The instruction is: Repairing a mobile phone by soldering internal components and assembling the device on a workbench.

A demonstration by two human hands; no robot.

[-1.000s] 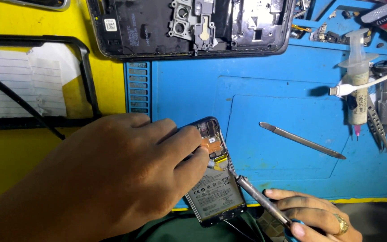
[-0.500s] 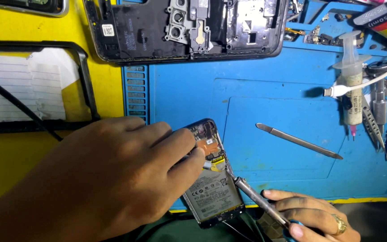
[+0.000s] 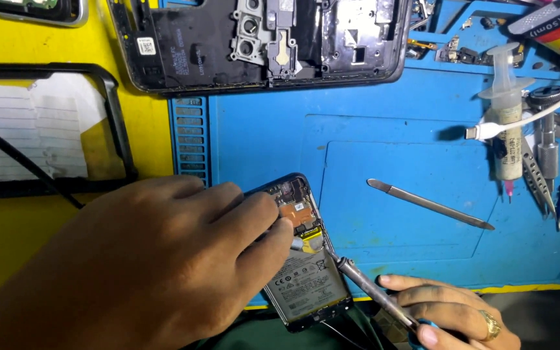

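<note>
The left hand (image 3: pixel 144 266) lies over an opened phone (image 3: pixel 303 259) on a blue mat (image 3: pixel 390 129), fingers pressing near its battery (image 3: pixel 306 285). The right hand (image 3: pixel 452 314) holds a screwdriver (image 3: pixel 364 282), its tip at the phone. A spudger (image 3: pixel 429 204) lies apart.

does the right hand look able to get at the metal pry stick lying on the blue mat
Probably yes, once it lets go: the right hand is busy gripping a screwdriver set to the opened phone. The pry stick lies alone on the blue mat just beyond it, with nothing between.
</note>
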